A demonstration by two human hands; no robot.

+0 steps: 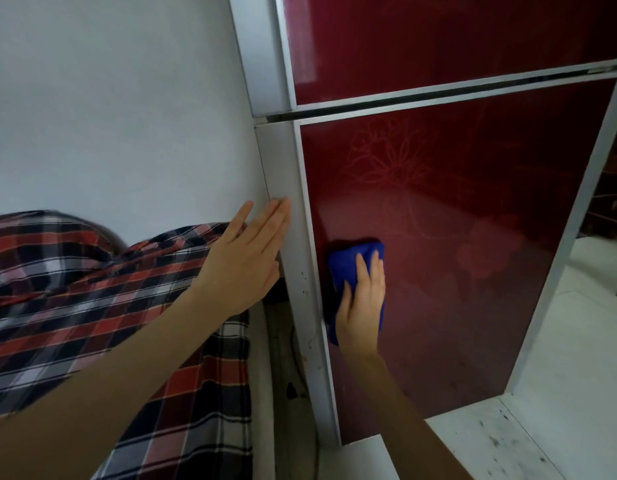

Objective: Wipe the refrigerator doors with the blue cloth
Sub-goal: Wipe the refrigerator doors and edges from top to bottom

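The right hand (pixel 360 299) lay flat with straight fingers, pressing the bunched blue cloth (pixel 348 261) against the lower door (pixel 456 237) near its left edge. The left hand (pixel 244 258), also flat and empty, braced the door's grey side strip (pixel 283 168). Under flat pressure alone, the cloth could likely slide out and drop. A hard stroke without that brace might swing the door open.

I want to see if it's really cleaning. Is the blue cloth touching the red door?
Touching. The head view shows the right hand pressing the blue cloth flat against the lower red door, with no gap showing.
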